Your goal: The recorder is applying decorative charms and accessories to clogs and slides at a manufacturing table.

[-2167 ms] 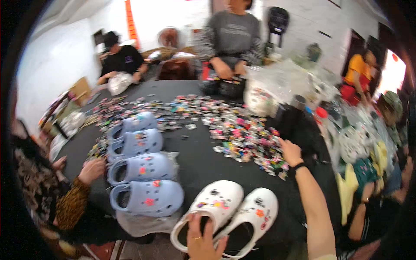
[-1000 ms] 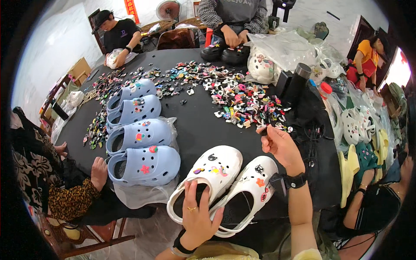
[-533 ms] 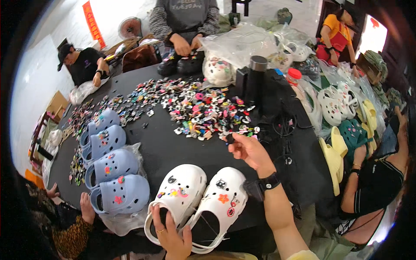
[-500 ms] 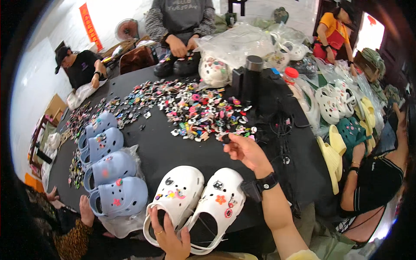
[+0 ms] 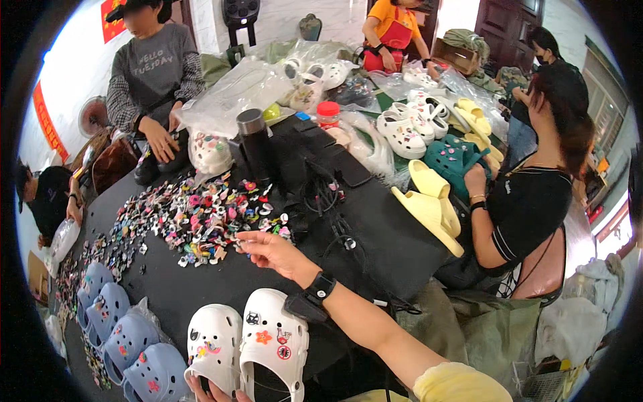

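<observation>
A pair of white clogs stands at the near edge of the table, the left clog beside the right clog; both carry small colourful shoe charms on their toes. My left hand, largely cut off by the lower edge, grips the left clog at its foot opening. My right hand reaches over the near right edge of a loose heap of shoe charms. Its thumb and forefinger are closed together at the heap; whatever they pinch is too small to make out.
Blue clogs line up at the left. Behind the heap stand a dark flask and a red-lidded jar. Cables lie right of my hand, yellow slides beyond. Several people work around the table.
The view has swung to the right, so the clogs appear lower and further left. My right hand has moved to the charm heap; the small black piece it held no longer shows.
</observation>
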`<act>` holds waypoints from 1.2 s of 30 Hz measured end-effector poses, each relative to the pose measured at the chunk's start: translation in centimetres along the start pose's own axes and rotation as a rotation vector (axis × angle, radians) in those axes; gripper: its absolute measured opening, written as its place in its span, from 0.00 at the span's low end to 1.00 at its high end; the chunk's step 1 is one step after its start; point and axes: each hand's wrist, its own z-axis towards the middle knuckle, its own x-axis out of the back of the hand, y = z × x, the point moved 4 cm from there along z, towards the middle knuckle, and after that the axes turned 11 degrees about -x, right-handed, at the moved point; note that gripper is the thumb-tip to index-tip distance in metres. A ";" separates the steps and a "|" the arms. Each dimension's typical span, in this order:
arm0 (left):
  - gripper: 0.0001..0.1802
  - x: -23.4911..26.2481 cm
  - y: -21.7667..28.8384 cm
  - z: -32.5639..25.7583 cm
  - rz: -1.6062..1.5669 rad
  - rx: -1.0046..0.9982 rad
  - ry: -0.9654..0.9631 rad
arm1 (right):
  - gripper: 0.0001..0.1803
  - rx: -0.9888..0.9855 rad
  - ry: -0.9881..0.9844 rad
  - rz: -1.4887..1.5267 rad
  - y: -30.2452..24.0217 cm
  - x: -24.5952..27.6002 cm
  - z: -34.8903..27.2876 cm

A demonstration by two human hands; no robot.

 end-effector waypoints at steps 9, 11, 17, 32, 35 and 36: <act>0.25 0.0 -0.3 -0.5 0.021 0.020 0.035 | 0.14 -0.045 0.119 0.075 0.7 0.5 0.9; 0.25 0.2 -0.2 -0.4 0.002 0.029 0.049 | 0.10 -0.062 0.106 0.100 0.7 0.5 0.7; 0.23 0.4 -0.5 -1.2 0.053 0.059 0.070 | 0.10 -0.072 0.154 0.082 1.3 1.0 1.1; 0.21 0.0 -0.7 -2.2 -0.139 0.167 0.032 | 0.10 -0.106 0.176 0.081 2.0 1.7 1.1; 0.20 -0.6 -0.9 -2.7 -0.127 0.138 0.073 | 0.10 -0.111 0.177 0.107 1.7 1.8 0.8; 0.20 -0.7 -0.8 -2.5 -0.142 0.128 0.079 | 0.11 -0.114 0.176 0.104 1.8 2.2 1.0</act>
